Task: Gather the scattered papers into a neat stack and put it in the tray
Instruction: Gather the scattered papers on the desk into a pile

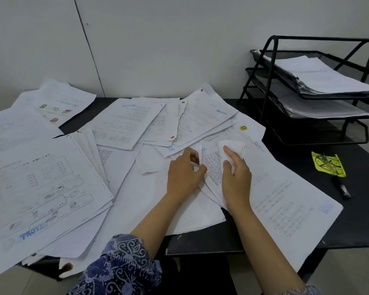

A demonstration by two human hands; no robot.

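Several white printed papers (124,122) lie scattered across a black table (362,211). In the middle right, a small printed sheet (211,165) with curled edges sits between my hands. My left hand (184,171) pinches its left edge with curled fingers. My right hand (235,173) grips its right side, where a folded white flap (232,145) sticks up above the fingers. A black three-tier wire tray (262,79) stands at the back right, with paper stacks in its upper two levels.
A yellow sticky note (320,160) with black scribbles and a black marker (341,188) lie on the bare table right of the papers. A large sheet (290,209) hangs over the front edge. A white wall (158,39) backs the table.
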